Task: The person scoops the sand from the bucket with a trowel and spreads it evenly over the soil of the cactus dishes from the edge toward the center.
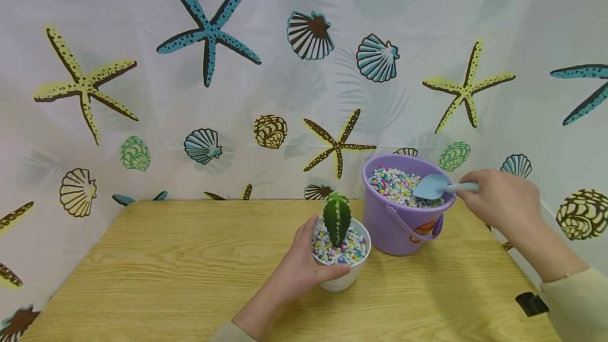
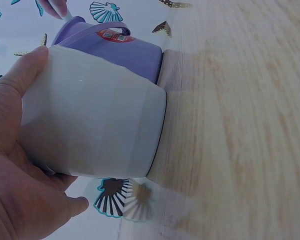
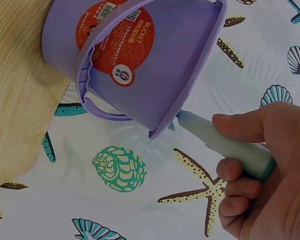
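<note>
In the head view my right hand grips the handle of a light blue toy shovel. The shovel's blade rests at the surface of the many-coloured beads inside a purple bucket. To the left of the bucket stands a white pot, upright on the table. A green cactus rises from similar beads in it. My left hand holds the pot round its left side, thumb along the front. The left wrist view shows the pot's smooth wall close up.
The wooden table carries the pot and bucket. Behind it hangs a curtain printed with starfish and shells. The bucket's handle hangs down its front. A small black object lies at the table's right edge.
</note>
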Demonstrator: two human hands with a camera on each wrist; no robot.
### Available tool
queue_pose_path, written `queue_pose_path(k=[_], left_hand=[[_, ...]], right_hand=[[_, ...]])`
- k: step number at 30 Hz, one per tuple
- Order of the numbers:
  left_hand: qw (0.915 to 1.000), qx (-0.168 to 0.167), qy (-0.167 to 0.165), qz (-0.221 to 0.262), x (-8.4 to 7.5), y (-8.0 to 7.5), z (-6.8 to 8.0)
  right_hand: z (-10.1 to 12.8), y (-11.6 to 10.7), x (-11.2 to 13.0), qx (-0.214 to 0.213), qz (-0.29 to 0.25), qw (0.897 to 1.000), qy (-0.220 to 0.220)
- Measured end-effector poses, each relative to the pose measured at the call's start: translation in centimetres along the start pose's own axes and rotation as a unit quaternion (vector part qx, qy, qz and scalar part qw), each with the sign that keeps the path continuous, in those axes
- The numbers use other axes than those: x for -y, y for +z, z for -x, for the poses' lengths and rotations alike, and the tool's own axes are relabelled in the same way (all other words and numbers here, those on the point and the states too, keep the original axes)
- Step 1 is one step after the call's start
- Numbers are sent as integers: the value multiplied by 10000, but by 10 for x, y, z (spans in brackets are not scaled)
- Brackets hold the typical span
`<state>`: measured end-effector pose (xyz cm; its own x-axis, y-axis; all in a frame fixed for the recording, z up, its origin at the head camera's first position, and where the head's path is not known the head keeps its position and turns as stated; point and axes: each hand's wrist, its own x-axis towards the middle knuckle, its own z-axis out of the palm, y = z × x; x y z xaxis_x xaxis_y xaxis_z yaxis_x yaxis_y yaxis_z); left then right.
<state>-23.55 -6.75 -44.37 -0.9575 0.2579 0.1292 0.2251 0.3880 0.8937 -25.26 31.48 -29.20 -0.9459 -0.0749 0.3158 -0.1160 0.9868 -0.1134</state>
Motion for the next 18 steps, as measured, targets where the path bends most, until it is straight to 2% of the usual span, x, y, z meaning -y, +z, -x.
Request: queue_pose_path(k=[4,18], left_hand=[[10000,-14,27,17,0,0,1],[10000,-31,62,2,-2,0,2]], right_hand=[[-2,-3,0,169,66,9998,77],[-8,-1,-1,350,201,9991,152]])
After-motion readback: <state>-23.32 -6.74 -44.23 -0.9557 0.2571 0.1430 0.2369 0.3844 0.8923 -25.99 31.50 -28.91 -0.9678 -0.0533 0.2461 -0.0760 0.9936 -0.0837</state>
